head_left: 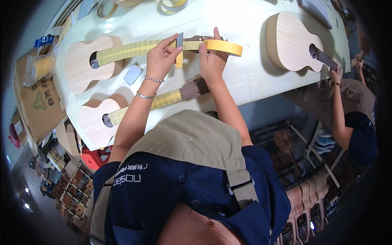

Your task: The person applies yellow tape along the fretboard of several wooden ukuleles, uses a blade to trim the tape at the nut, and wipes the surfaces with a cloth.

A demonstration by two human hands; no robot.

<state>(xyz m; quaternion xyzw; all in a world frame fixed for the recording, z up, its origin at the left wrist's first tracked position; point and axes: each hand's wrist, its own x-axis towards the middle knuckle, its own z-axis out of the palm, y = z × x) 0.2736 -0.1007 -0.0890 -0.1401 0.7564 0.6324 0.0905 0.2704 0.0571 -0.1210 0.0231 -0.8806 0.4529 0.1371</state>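
An unpainted small guitar [77, 67] lies on the table, its neck covered by strips of yellow masking tape [130, 51]. At the headstock end of that neck, my left hand [160, 59] pinches a flat grey blade [179, 39] upright across it. A short end of yellow tape hangs below the blade. My right hand [213, 67] holds a roll of yellow masking tape [234, 49] just to the right, fingers around its near side. Nearer me lies a second small guitar [92, 118] with a taped neck, partly hidden by my left forearm.
A grey-blue block [132, 74] sits between the two guitars. Tape rolls [173, 5] stand at the far edge. On the right, a co-worker's hand [335, 75] holds another guitar [288, 41] by its neck. A cardboard box [38, 106] stands left of the table.
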